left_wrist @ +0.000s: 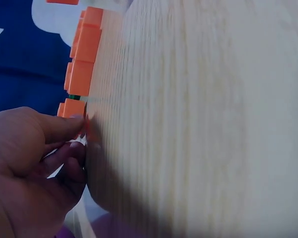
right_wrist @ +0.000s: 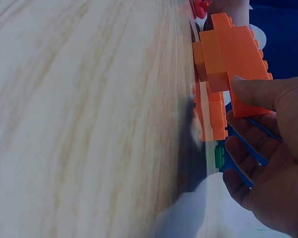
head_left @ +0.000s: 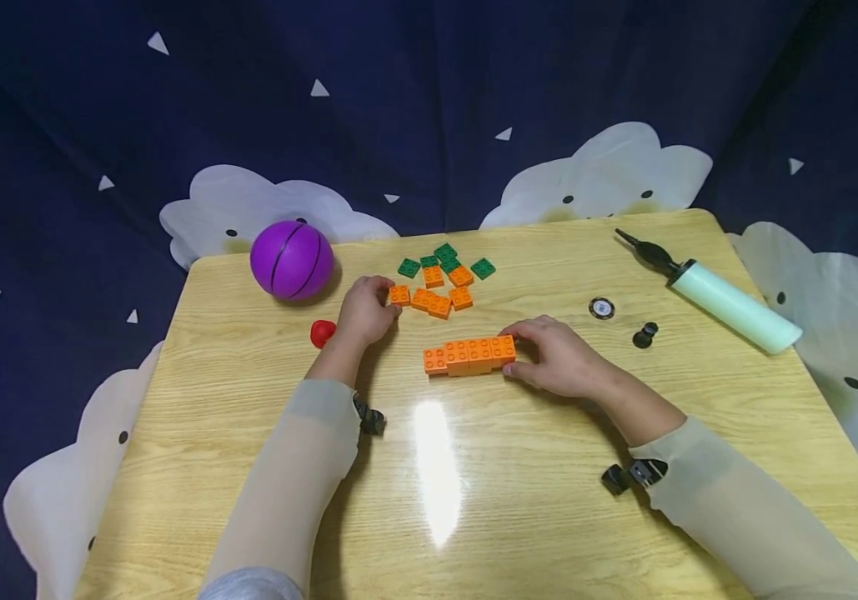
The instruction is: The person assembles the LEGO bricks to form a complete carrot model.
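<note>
**Two hands at the bricks: one steadies the row, one picks from the heap**

The right hand (head_left: 559, 360) grips the end of the orange brick row (head_left: 469, 356), thumb on the near side and fingers curled over the far side, so the row lies pinned flat on the bench (head_left: 474, 500). In the right wrist view the thumb presses on the row's side while the fingers curl behind it. The left hand (head_left: 364, 312) reaches to the loose pile and pinches a single orange brick (head_left: 399, 294) at its near left edge; thumb and forefinger close on it in the left wrist view.

The other loose orange bricks (head_left: 439, 296) and green plates (head_left: 447, 260) sit just behind, near both hands. A purple ball (head_left: 292, 259) and a small red piece (head_left: 321, 332) lie left of the left hand, close enough to brush. On the right, well apart, lie a pale green pump (head_left: 721, 302), a round disc (head_left: 602, 307) and a black plug (head_left: 644, 335).
</note>
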The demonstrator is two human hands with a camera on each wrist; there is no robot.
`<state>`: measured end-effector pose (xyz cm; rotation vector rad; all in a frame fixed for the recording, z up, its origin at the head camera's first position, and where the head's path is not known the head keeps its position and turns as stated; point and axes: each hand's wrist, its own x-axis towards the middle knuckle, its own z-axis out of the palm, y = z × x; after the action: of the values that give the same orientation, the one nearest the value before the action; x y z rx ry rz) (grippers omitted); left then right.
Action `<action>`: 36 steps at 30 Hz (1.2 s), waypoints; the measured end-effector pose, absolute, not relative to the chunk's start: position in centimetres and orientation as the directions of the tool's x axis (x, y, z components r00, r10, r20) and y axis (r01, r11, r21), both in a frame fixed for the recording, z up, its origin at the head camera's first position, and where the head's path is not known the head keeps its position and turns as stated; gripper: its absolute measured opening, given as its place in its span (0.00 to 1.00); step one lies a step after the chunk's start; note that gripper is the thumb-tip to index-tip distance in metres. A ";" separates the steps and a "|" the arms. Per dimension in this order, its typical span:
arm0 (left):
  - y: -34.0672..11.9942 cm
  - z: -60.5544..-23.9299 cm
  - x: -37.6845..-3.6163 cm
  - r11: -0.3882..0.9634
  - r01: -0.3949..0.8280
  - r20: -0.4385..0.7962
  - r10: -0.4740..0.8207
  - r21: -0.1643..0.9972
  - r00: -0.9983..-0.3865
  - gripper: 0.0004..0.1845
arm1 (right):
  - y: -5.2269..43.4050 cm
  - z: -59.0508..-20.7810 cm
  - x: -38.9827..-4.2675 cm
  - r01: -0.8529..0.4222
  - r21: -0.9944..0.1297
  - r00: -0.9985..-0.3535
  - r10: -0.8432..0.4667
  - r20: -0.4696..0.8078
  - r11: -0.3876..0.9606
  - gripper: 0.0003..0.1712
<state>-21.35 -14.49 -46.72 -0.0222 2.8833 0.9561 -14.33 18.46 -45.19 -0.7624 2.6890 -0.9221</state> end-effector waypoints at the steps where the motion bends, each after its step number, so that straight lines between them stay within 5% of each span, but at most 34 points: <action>1: -14.6 -46.7 -21.3 0.800 -0.050 -0.106 0.018 0.597 -0.994 0.23 | 18.5 -45.2 -14.3 -0.406 -0.618 -0.847 -0.530 -0.021 0.673 0.30; 36: -15.0 -45.7 -15.7 0.696 0.015 -0.038 0.061 0.718 -0.997 0.21 | 18.6 -45.6 -14.5 -0.389 -0.626 -0.853 -0.521 -0.033 0.676 0.30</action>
<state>-15.74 -15.00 -45.75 0.0632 2.8380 1.2014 -14.47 18.62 -45.60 -0.7375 2.6804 -0.9299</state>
